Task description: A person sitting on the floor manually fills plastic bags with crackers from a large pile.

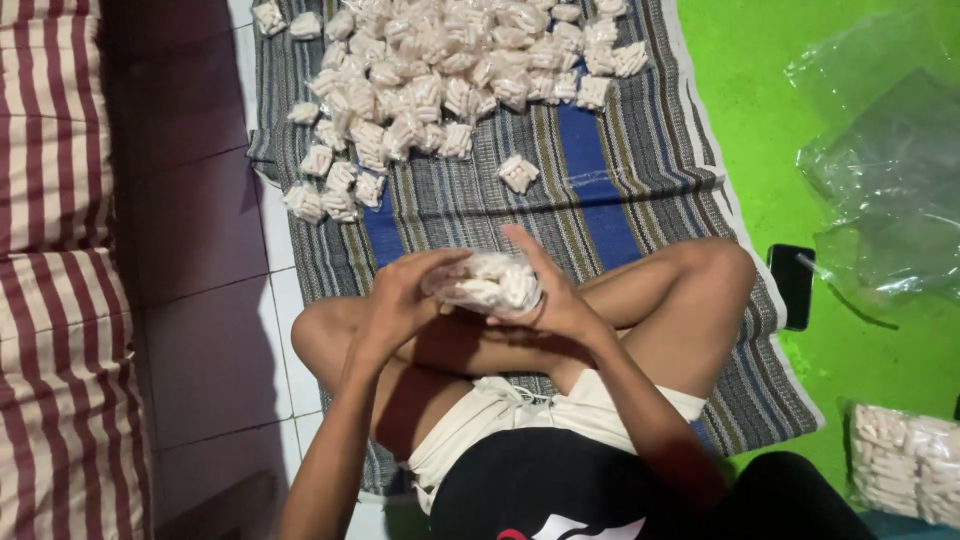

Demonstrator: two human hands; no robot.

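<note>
Currently logged:
Hands: left hand (pixel 400 295) and right hand (pixel 555 295) both closed around 1 clear bag (pixel 487 282), held over the crossed legs.
Bag contents: pale stick snacks, packed full.
Handling advice: probably best to support the bag underneath and pinch its mouth shut.
Far pile (pixel 450 70): many small filled packets on striped cloth (pixel 640 180).
Right: empty plastic bags (pixel 885 170); filled sack (pixel 905 460) near.

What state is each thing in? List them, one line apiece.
small bag of white pieces: filled, held between both hands over the crossed legs.
left hand: closed on the bag's left end.
right hand: wrapped round the bag's right side.
pile of small bags: filled, heaped on the striped cloth.
clear plastic bags: empty, crumpled on the green mat.
dark phone: lying flat, screen dark.
</note>
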